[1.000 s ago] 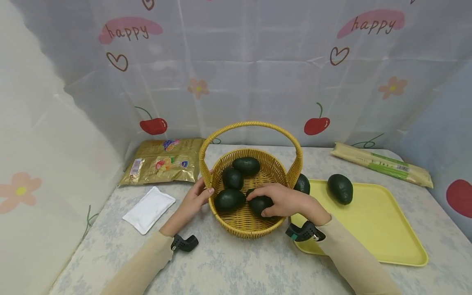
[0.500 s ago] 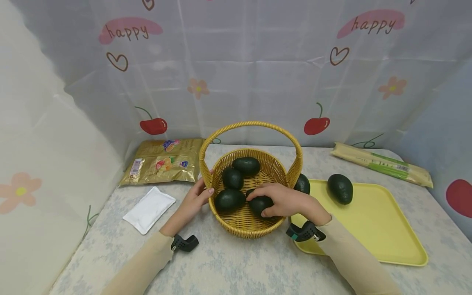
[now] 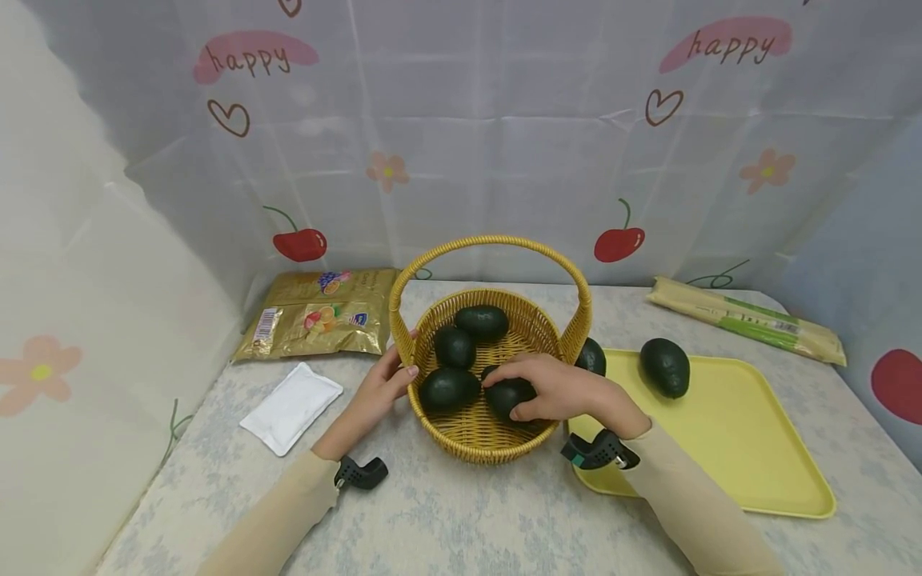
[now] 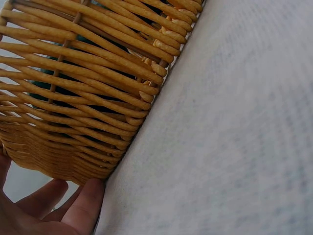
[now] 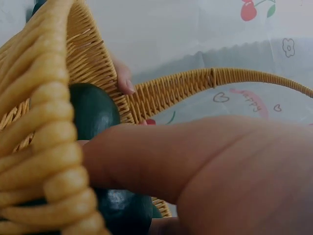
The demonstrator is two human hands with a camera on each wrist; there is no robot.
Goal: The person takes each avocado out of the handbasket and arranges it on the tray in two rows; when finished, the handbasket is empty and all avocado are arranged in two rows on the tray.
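Observation:
A yellow wicker basket (image 3: pixel 529 326) with a tall handle stands mid-table and holds several dark green avocados. My right hand (image 3: pixel 547 388) reaches over the near rim and grips the front right avocado (image 3: pixel 507 396) inside the basket; the same avocado (image 5: pixel 122 210) shows under my palm in the right wrist view. My left hand (image 3: pixel 385 380) holds the basket's left rim, thumb over the edge. In the left wrist view its fingers (image 4: pixel 83 208) touch the basket wall (image 4: pixel 83 98). Two more avocados lie right of the basket: one (image 3: pixel 592 358) behind the handle, one (image 3: pixel 664 367) on the yellow tray (image 3: pixel 727 440).
A gold snack bag (image 3: pixel 320 314) lies at the back left, a white pouch (image 3: pixel 291 408) in front of it. A long noodle packet (image 3: pixel 745 318) lies at the back right. Printed curtains close off the back and both sides.
Almost nothing has moved. My right hand with its avocado has shifted very slightly up in the basket; the left hand stays on the rim.

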